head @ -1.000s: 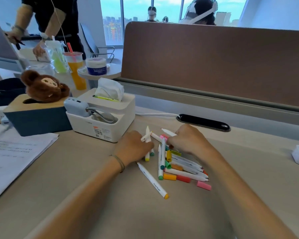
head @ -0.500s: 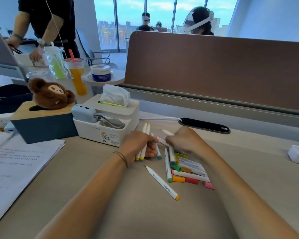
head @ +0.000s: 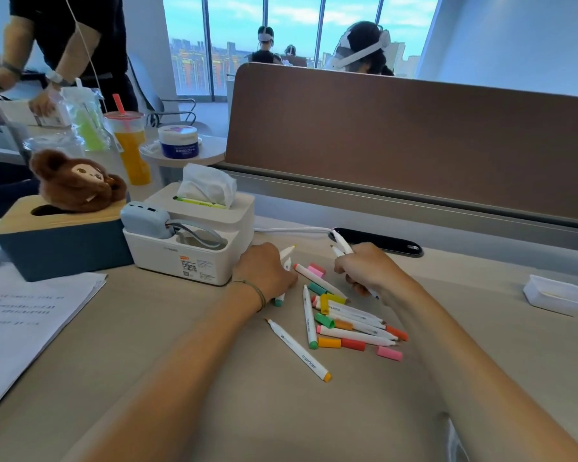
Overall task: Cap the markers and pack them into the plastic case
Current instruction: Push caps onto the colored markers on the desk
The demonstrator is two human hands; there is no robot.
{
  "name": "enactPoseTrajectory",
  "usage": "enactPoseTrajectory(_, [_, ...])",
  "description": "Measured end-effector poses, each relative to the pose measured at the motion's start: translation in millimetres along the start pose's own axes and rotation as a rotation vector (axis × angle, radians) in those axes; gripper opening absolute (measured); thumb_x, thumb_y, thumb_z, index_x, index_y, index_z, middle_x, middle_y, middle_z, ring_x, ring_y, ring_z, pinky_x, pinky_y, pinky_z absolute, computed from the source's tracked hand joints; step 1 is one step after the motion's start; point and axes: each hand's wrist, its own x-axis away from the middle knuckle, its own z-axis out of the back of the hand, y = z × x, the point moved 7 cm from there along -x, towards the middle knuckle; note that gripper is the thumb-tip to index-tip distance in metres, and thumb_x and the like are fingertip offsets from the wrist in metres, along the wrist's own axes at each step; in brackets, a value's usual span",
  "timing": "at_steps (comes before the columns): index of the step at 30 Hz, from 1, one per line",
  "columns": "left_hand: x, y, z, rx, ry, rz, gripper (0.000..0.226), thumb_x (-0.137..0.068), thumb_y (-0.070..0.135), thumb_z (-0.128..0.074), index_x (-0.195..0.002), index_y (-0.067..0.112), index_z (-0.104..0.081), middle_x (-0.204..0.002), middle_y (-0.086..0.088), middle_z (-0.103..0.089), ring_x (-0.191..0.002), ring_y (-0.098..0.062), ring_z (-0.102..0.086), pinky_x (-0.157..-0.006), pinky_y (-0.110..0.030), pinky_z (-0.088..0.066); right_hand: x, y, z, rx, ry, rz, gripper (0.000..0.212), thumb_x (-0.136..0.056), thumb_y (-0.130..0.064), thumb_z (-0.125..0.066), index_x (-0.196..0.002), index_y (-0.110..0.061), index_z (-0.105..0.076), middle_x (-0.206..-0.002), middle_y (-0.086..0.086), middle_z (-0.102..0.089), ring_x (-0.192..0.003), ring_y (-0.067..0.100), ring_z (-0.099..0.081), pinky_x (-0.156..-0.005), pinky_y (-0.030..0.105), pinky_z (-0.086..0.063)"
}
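- Desk (head: 181, 378) carried the scattered markers (head: 351, 323) and loose caps (head: 389, 353), between both hands; no plastic case was surely visible.
- Right hand (head: 367, 268) was closed around two white markers.
- Left hand (head: 264, 271) clutched several more.
- Capping would go best by matching colours and pressing each cap on straight.

Our left hand (head: 264, 273) covers the middle of the markers in its grip (head: 282, 278), so we see only pale tips above the knuckles and a teal end below, and we cannot count them. Our right hand (head: 367, 271) likewise hides most of its markers (head: 342, 246), whose tips are too blurred to tell capped from bare. The sheets of paper (head: 24, 321) run off the left edge with print too small to read, and the white tray (head: 556, 295) is clipped at the right edge.
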Motion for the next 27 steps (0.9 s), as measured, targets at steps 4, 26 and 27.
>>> enactPoseTrajectory(4, [8.8,-6.4,1.9,0.249,-0.06,0.044,0.034,-0.093,0.046,-0.059,-0.083,0.014,-0.059,-0.077,-0.005,-0.063,-0.067,-0.015,-0.061,-0.064,-0.026,-0.048,-5.0,-10.6,-6.2,0.155,0.077,0.099,0.022,-0.09,-0.023,-0.073,-0.104,-0.016,-0.058,-0.087,0.002,-0.057,-0.072,0.013,-0.056,-0.056,0.024,-0.042])
enactPoseTrajectory(26, [92.1,-61.0,18.0,1.229,-0.368,0.338,0.016,-0.097,0.011,-0.04,-0.086,0.015,-0.05,-0.053,0.002,-0.034,-0.036,-0.009,-0.028,-0.034,-0.015,-0.023,70.5,-39.4,-73.4,0.602,-0.297,0.299,0.027,-0.079,-0.029,-0.08,-0.073,-0.01,-0.062,-0.065,0.004,-0.054,-0.053,0.017,-0.048,-0.048,0.025,-0.035])
enactPoseTrajectory(27, [92.5,-58.2,17.9,1.19,-0.363,0.331,0.014,-0.097,0.014,-0.043,-0.088,0.014,-0.053,-0.052,0.003,-0.031,-0.036,-0.008,-0.023,-0.033,-0.015,-0.019,70.5,-40.2,-62.3,0.485,-0.275,0.275,0.024,-0.08,-0.027,-0.075,-0.073,-0.01,-0.06,-0.065,0.004,-0.052,-0.051,0.017,-0.046,-0.047,0.024,-0.033])
